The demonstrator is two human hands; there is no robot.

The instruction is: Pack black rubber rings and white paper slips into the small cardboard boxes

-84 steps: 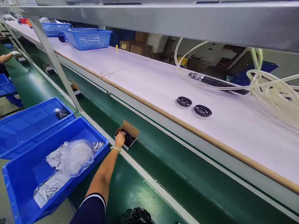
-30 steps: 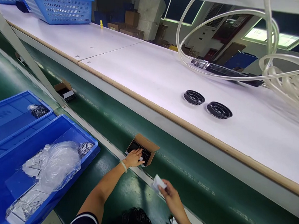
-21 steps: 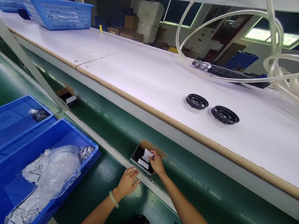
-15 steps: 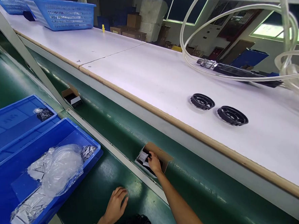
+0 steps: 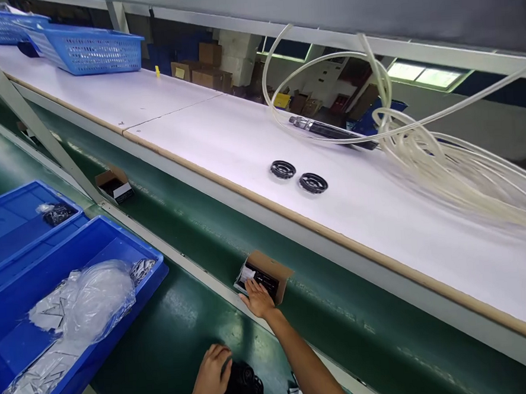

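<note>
One-handed, spreads the nearer right hand (image 5: 257, 298), seemingly empty, at white paper (image 5: 246, 274) in an open box (image 5: 271, 265) just ahead, lengthwise along the green channel (image 5: 341, 314), with left hand (image 5: 210, 375) loosely curled beside black rings (image 5: 248, 388), hold unclear.

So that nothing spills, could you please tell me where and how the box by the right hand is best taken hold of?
Probably grip the box by the outside of its short end walls, coming from the person's near side. Its top is open, showing white paper and black contents, and its thin flap leans out on the far side and would likely bend.
</note>
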